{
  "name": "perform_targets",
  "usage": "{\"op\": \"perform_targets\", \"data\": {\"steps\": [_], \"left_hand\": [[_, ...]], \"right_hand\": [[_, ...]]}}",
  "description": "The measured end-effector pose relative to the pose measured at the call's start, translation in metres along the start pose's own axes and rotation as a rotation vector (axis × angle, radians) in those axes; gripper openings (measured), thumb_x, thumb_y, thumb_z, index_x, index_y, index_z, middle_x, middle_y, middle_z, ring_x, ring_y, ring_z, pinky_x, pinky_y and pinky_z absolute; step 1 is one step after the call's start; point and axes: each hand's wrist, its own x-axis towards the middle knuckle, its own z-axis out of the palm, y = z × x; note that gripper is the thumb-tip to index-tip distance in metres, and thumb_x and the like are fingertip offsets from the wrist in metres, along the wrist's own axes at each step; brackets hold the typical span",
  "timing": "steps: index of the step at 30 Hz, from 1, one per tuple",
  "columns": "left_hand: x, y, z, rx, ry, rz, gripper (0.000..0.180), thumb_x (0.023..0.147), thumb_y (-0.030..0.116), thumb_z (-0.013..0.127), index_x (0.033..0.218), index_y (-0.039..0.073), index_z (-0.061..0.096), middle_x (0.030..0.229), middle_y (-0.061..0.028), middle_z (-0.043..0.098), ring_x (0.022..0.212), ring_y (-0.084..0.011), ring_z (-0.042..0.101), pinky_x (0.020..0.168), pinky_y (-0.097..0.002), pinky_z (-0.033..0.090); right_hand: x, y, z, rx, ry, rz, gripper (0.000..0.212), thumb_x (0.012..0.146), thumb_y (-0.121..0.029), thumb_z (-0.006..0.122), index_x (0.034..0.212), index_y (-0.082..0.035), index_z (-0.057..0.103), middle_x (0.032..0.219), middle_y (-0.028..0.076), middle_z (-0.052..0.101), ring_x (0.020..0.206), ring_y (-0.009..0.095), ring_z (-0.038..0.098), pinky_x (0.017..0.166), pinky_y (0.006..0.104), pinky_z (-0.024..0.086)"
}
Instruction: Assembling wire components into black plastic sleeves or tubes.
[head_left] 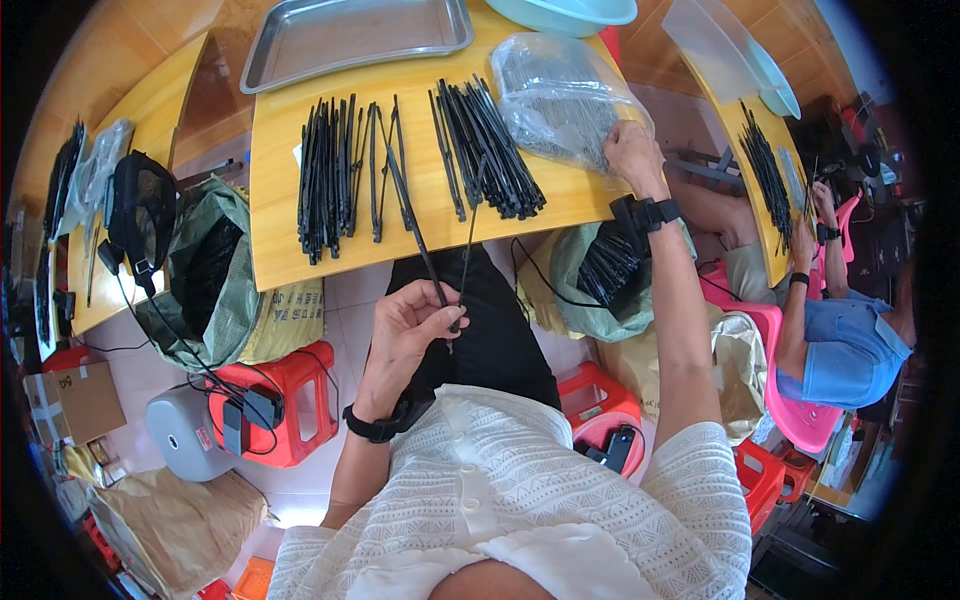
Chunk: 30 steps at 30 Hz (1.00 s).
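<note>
My left hand (415,318) is closed in a pinch on two slim black rods, held nearly upright in front of my lap. One rod (408,205) is thicker and leans left; the other (468,240) is thinner and leans right. At the table's right side, my right hand (636,158) has its fingers bent at the edge of a clear plastic bag (560,90) full of thin dark rods. Its fingertips are partly hidden, so what they pinch cannot be made out. Black rods lie in a left bundle (328,180) and a right bundle (490,145).
A metal tray (360,40) and a pale green basin (565,12) sit at the yellow table's (285,235) far side. Below stand sacks of black rods, left (215,290) and right (600,285), and a red stool (310,400). Another person (840,345) works at the right-hand table.
</note>
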Motion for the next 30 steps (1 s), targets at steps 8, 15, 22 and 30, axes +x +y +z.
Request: {"op": "perform_targets", "data": {"steps": [8,15,22,30], "left_hand": [[-0.001,-0.002,0.002,0.01,-0.002,0.005,0.006,0.081,0.002,0.06,0.086,0.001,0.057,0.082,-0.003,0.06,0.073,-0.0113,0.062,0.062,-0.0202,0.048],[-0.006,-0.001,0.001,0.017,-0.003,0.018,0.008,0.081,0.003,0.06,0.088,0.001,0.058,0.08,-0.0027,0.061,0.072,-0.011,0.062,0.061,-0.02,0.048],[-0.008,-0.002,0.003,0.024,0.0,0.019,0.009,0.081,0.003,0.06,0.089,0.001,0.058,0.079,-0.0031,0.062,0.072,-0.0106,0.062,0.061,-0.0197,0.048],[-0.011,-0.005,0.0,0.043,-0.01,0.027,0.009,0.081,0.003,0.059,0.089,0.003,0.058,0.081,-0.0057,0.062,0.073,-0.0119,0.062,0.061,-0.0211,0.051]], "right_hand": [[0.002,-0.008,0.014,-0.168,0.084,-0.19,0.019,0.075,-0.019,0.05,0.078,-0.005,0.063,0.081,0.02,0.062,0.083,0.035,0.06,0.075,0.0419,0.046],[0.016,0.011,0.008,0.13,0.06,-0.077,0.026,0.076,-0.021,0.049,0.082,0.001,0.061,0.078,0.021,0.062,0.078,0.036,0.06,0.07,0.0405,0.046],[0.015,0.015,0.006,0.472,0.013,-0.026,0.023,0.074,-0.017,0.053,0.077,0.004,0.061,0.07,0.018,0.062,0.068,0.028,0.062,0.066,0.0367,0.047],[0.003,0.014,-0.003,0.651,0.024,0.076,0.014,0.078,-0.01,0.058,0.082,0.004,0.06,0.063,0.006,0.06,0.056,0.011,0.057,0.05,0.0231,0.043]]}}
